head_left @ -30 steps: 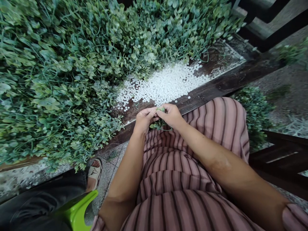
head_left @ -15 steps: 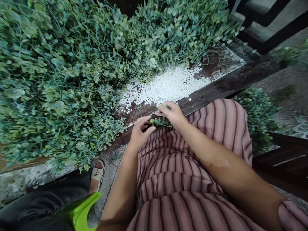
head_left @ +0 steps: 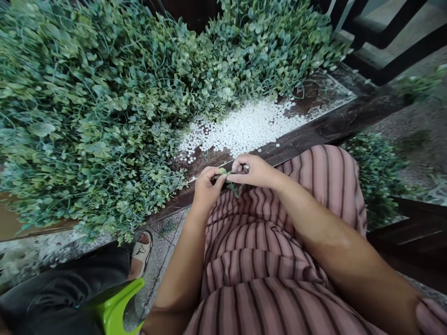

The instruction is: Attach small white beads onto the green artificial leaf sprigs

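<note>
The left hand (head_left: 205,190) pinches a small green sprig (head_left: 233,189) between thumb and fingertips, the right hand (head_left: 256,171) curled loosely onto its other side; this piece looks unfinished. Many loose white bits (head_left: 246,128) remain just beyond the hands, near heaped greenery (head_left: 122,107). Fingers hide the sprig's middle; any white bit there is indistinguishable.
</note>
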The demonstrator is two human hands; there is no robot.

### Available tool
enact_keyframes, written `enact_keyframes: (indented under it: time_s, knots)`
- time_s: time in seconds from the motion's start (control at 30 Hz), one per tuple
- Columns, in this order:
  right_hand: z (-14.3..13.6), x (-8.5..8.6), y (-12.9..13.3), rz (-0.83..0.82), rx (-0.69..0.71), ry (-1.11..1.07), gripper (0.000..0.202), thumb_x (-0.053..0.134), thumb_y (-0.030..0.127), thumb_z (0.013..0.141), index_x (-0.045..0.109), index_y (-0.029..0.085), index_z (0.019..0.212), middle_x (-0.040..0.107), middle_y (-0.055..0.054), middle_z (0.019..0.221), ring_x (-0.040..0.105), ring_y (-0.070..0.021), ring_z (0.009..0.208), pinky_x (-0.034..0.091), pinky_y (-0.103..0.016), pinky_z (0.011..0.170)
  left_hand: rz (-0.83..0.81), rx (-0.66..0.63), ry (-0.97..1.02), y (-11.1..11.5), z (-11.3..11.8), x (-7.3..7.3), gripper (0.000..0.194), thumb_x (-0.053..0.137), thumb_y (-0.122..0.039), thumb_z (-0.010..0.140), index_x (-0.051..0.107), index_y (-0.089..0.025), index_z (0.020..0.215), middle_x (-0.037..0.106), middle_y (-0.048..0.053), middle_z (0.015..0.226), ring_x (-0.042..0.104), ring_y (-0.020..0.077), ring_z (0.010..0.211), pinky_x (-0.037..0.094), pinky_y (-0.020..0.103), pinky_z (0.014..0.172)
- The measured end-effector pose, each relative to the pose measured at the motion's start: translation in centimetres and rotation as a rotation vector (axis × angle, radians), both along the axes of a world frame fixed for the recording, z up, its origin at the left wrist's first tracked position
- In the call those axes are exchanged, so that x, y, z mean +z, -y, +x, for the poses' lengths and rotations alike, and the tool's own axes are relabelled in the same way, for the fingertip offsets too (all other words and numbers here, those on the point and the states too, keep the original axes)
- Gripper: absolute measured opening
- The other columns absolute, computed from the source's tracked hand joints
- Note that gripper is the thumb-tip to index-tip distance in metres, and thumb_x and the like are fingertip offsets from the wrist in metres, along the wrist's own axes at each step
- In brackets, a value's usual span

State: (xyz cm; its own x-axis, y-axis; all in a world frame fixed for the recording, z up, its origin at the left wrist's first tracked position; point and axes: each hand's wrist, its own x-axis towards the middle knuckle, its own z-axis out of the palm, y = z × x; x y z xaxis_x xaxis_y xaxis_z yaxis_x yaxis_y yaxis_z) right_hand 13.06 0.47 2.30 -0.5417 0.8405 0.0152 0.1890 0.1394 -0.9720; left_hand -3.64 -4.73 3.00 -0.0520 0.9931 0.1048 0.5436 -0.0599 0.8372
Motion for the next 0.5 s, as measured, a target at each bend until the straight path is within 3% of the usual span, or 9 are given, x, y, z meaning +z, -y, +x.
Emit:
enact_keyframes:
  time_s: [0.1,0.33,0.5]
  knots:
    - [-0.3,-0.3,0.4,0.067,0.033,-0.042,0.026,0.063,0.036,0.064,0.057,0.014,0.077,0.053,-0.002,0.075,0.048,-0.0114,0.069,0.039,-0.024,0.062,-0.019,-0.031,-0.010,-0.2,0.7,0.2,0.003,0.061,-0.018,0.068,0.063,-0.018,0.072,0.059,0.001,0.074,0.055,0.0119,0.071,0.044,0.025,0.068]
    - [-0.2,-0.3,0.0,-0.012,0.052,-0.059,0.019,0.053,0.031,0.071,0.056,0.012,0.067,0.056,-0.002,0.068,0.049,-0.0111,0.065,0.037,-0.025,0.065,-0.208,0.037,0.363,-1.0,1.0,0.7,0.030,0.068,-0.019,0.063,0.062,-0.017,0.092,0.064,0.002,0.079,0.058,0.0094,0.070,0.047,0.024,0.070]
    - [-0.5,-0.5,-0.3,-0.076,0.006,-0.125,0.014,0.053,0.025,0.068,0.058,0.012,0.068,0.049,0.003,0.059,0.043,-0.0083,0.057,0.034,-0.022,0.060,-0.222,0.077,0.561,-1.4,0.8,1.0,0.032,0.071,-0.028,0.062,0.063,-0.019,0.092,0.068,0.005,0.090,0.062,0.0129,0.081,0.049,0.029,0.080]
